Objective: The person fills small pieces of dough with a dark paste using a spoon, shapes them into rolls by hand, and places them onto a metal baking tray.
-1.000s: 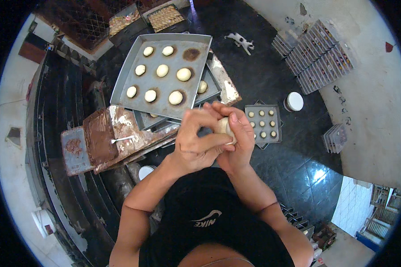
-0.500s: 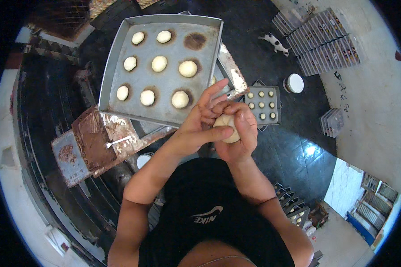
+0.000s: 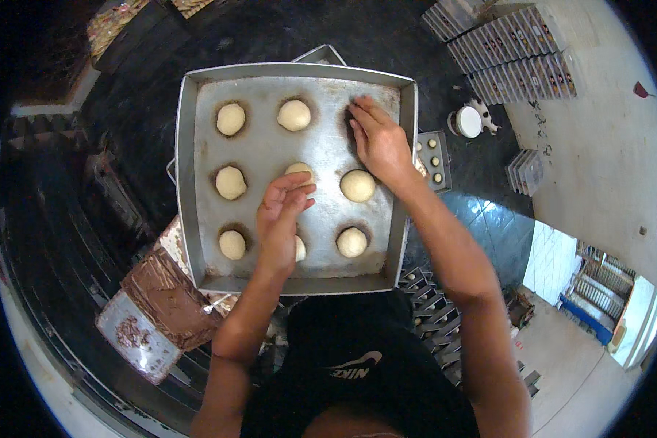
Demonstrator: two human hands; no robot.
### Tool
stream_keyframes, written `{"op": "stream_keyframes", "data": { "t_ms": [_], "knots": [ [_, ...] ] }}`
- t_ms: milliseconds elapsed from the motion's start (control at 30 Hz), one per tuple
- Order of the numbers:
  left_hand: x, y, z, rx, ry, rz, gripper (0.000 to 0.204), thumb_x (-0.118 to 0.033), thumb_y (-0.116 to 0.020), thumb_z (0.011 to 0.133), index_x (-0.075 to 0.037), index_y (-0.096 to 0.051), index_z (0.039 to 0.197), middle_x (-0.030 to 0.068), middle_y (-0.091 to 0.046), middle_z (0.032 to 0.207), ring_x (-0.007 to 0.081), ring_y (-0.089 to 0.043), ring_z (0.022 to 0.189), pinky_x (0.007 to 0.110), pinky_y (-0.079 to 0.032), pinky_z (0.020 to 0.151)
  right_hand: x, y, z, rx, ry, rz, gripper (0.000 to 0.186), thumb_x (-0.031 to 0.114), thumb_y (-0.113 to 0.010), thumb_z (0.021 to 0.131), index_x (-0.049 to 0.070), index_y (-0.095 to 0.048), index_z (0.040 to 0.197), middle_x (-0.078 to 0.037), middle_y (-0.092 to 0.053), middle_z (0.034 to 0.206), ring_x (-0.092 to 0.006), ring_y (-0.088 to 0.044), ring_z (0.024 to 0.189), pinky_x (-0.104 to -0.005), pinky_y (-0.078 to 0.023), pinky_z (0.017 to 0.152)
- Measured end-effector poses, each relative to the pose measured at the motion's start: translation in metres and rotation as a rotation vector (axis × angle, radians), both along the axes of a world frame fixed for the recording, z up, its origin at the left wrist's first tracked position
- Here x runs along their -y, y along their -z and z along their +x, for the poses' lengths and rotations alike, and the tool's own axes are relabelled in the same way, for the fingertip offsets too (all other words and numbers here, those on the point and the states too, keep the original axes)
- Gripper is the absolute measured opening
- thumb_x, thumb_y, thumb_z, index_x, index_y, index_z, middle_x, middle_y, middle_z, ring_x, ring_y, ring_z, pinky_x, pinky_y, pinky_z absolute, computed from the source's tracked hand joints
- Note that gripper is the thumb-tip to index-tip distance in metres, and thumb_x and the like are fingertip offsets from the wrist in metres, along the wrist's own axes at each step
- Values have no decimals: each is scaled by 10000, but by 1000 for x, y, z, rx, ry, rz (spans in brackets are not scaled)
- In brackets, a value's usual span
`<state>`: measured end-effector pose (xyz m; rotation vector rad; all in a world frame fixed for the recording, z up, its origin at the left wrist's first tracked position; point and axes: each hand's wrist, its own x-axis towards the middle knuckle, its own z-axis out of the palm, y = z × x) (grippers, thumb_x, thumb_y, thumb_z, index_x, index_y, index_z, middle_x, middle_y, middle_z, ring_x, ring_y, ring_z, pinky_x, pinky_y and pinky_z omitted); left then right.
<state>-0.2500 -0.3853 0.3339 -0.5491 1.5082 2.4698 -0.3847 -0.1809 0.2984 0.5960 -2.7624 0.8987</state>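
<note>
A deep metal baking tray (image 3: 197, 276) lies before me with rows of round, pale dough balls, one of them a dough ball (image 3: 358, 186) at the middle right. My right hand (image 3: 384, 142) reaches into the tray's far right corner over a dark spot. Its fingers curl down toward the metal, and whatever they hold is hidden behind the hand. My left hand (image 3: 281, 212) hovers above the tray's middle column, fingers loosely apart, holding nothing I can see. It partly covers the centre dough ball (image 3: 298, 171) and the near-middle dough ball (image 3: 300, 250).
A brown-smeared board (image 3: 171, 292) and a grey tray with brown crumbs (image 3: 135, 332) are at the left. Beyond the right rim stand a smaller tray of dough balls (image 3: 432, 179) and a white-lidded bucket (image 3: 469, 122). Stacked crates (image 3: 518, 55) line the wall; several trays stand at lower right.
My hands have parted from around the dough ball. The right one has moved forward to the tray's far right corner, the left over its middle. The tray now appears squarely before me.
</note>
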Motion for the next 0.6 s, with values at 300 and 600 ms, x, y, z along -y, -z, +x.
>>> {"op": "stream_keyframes", "data": {
  "t_ms": [300, 600],
  "knots": [
    [5, 4, -12, 26, 226, 32, 302, -191, -594, 1022, -20, -625, 1270, 121, -674, 1295, 216, -648, 1146, 382, -476, 1028, 3, -6, -29, -84, -30, 158, 559, 452, -563, 1020, 24, -618, 1376, -226, -611, 1389, -397, -550, 1326, -476, -429, 1125],
    [-14, 7, -29, -84, 353, -81, 280, -162, -582, 1039, -10, -625, 1270, 120, -666, 1301, 206, -632, 1188, 377, -466, 1059, 8, -17, -26, -66, -47, 102, 411, 288, -457, 1083, 4, -638, 1319, -284, -631, 1338, -414, -614, 1255, -498, -471, 1091]
  ]
}}
